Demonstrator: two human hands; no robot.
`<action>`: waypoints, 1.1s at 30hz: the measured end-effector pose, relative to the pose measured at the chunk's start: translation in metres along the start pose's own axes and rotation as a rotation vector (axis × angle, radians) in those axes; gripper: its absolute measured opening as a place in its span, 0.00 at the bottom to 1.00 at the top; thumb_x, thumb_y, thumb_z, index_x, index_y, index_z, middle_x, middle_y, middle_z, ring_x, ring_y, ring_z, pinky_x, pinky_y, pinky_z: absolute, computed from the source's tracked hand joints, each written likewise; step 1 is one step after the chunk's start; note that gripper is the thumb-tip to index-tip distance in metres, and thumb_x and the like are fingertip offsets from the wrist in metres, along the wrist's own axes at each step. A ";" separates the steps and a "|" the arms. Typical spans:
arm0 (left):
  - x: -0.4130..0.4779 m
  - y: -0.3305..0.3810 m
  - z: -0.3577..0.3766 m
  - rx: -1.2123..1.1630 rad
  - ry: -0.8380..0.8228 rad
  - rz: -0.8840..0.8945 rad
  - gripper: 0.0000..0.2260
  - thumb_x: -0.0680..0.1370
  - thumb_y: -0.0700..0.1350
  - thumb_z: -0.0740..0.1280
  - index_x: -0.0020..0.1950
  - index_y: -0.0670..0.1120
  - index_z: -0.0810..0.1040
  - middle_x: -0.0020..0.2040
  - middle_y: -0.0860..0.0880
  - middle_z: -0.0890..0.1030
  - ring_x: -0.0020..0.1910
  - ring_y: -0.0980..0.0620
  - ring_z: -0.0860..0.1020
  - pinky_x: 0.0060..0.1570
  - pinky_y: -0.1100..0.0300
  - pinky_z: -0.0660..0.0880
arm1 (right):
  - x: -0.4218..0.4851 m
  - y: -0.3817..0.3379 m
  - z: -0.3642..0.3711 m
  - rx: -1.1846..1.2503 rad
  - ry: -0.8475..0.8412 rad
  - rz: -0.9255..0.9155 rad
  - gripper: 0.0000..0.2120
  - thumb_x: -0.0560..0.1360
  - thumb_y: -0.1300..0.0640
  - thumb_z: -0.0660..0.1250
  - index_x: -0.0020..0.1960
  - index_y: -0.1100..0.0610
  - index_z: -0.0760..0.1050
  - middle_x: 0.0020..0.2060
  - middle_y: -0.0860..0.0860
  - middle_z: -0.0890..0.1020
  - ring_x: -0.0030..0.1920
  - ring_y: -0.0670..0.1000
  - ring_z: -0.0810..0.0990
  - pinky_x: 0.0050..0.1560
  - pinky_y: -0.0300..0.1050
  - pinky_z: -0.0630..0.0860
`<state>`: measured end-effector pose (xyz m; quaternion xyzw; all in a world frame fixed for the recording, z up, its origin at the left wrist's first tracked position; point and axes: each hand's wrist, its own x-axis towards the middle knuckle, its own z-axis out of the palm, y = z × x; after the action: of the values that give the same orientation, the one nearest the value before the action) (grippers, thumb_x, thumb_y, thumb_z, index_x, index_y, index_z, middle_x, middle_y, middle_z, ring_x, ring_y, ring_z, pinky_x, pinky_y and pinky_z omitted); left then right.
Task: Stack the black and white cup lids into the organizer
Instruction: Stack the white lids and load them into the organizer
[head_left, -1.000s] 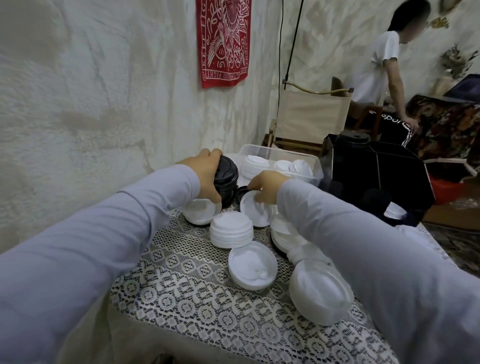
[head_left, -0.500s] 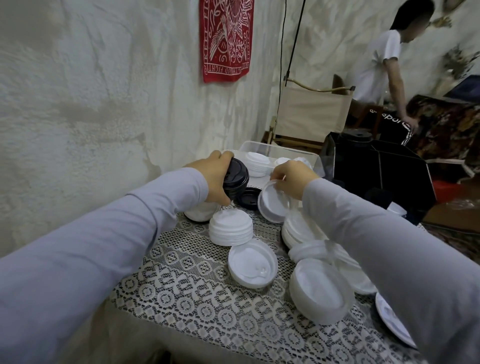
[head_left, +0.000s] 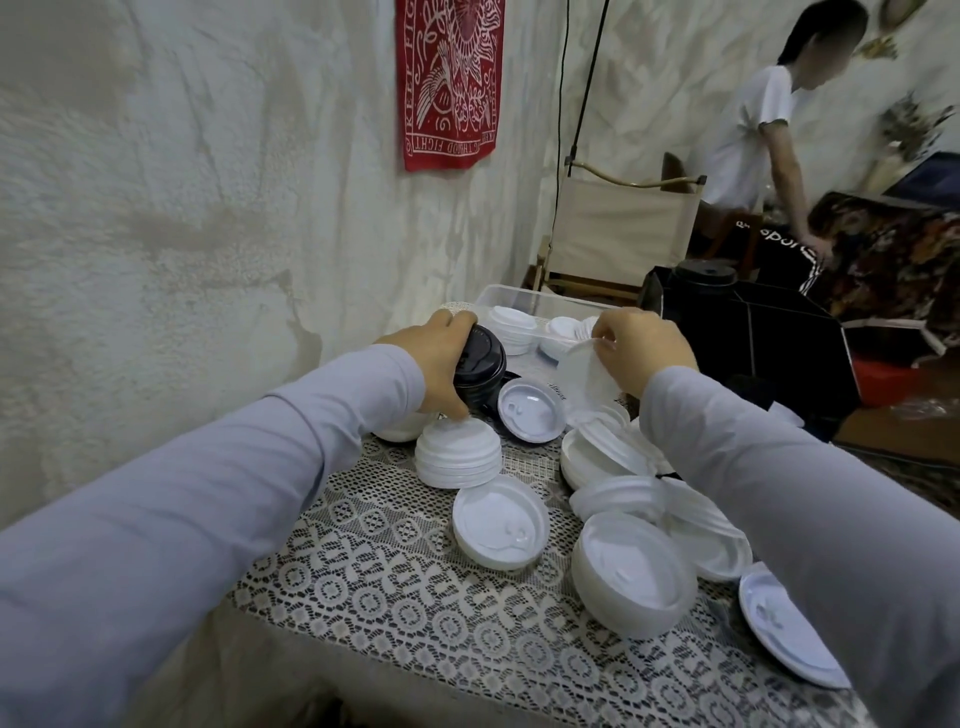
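The left hand (head_left: 441, 364) gripped a black lid stack (head_left: 480, 366), presumably gathering it for transfer; the right hand (head_left: 644, 348) pinched one white lid (head_left: 587, 382) on edge, near the black organizer (head_left: 769, 338).

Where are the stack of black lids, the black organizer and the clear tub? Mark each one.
stack of black lids (head_left: 480, 364), head view, top lid's face.
black organizer (head_left: 789, 358), head view, dark side panel.
clear tub (head_left: 519, 299), head view, left wall.

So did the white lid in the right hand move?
Yes. The right hand lifted the white lid up off the lace tablecloth, closer to the clear bin behind it.
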<state>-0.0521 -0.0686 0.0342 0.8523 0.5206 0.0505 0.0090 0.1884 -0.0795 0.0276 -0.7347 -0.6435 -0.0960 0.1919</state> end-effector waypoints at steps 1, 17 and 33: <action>0.000 0.000 0.000 0.002 0.001 0.000 0.45 0.64 0.52 0.76 0.73 0.49 0.53 0.67 0.48 0.65 0.55 0.42 0.75 0.52 0.48 0.76 | -0.001 0.002 0.000 -0.073 -0.001 -0.017 0.11 0.77 0.59 0.58 0.56 0.52 0.76 0.56 0.53 0.79 0.52 0.58 0.77 0.50 0.48 0.74; 0.002 -0.002 0.004 0.015 -0.012 -0.003 0.44 0.64 0.53 0.76 0.72 0.50 0.53 0.65 0.48 0.66 0.54 0.42 0.75 0.52 0.47 0.76 | 0.003 -0.050 0.035 -0.079 -0.459 -0.195 0.18 0.78 0.56 0.62 0.68 0.52 0.70 0.64 0.53 0.76 0.62 0.55 0.75 0.61 0.49 0.72; 0.004 -0.002 0.010 0.015 -0.022 0.009 0.46 0.64 0.54 0.76 0.74 0.51 0.51 0.66 0.48 0.65 0.56 0.43 0.74 0.54 0.48 0.75 | 0.010 -0.037 0.047 -0.001 -0.384 -0.093 0.11 0.70 0.65 0.67 0.49 0.52 0.80 0.49 0.52 0.82 0.46 0.54 0.78 0.48 0.46 0.77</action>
<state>-0.0506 -0.0635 0.0241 0.8551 0.5171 0.0371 0.0084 0.1491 -0.0475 -0.0054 -0.7091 -0.7016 0.0370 0.0607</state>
